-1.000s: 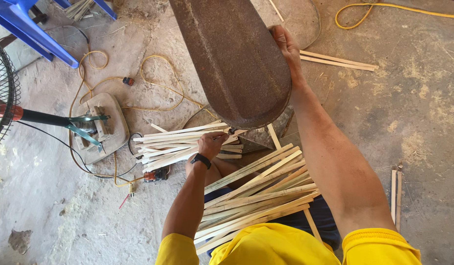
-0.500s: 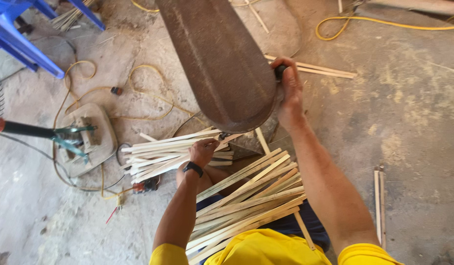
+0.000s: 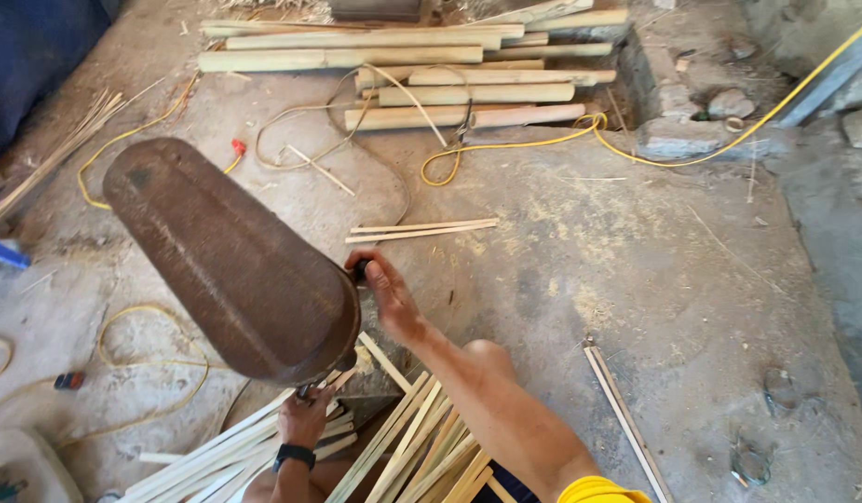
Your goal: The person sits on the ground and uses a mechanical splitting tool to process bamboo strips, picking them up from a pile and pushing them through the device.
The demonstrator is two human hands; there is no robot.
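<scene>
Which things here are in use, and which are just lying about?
In use: right hand on the blade handle; left hand on the slats.
Lying about: poles, yellow cable, loose strips.

— What have your hands got?

— My right hand [image 3: 386, 296] grips a dark handle at the edge of the rusty blade [image 3: 230, 265], which tilts up toward the camera. My left hand [image 3: 305, 417], watch [image 3: 294, 456] on the wrist, sits under the blade's low end, on the pale strips [image 3: 217, 456].

— And around you?

— More strips [image 3: 421, 447] fan out beside my right forearm. On the concrete floor [image 3: 636, 270]: two loose strips [image 3: 421, 229], a yellow cable [image 3: 542, 144], and bamboo poles [image 3: 403, 56] stacked at the far side.
</scene>
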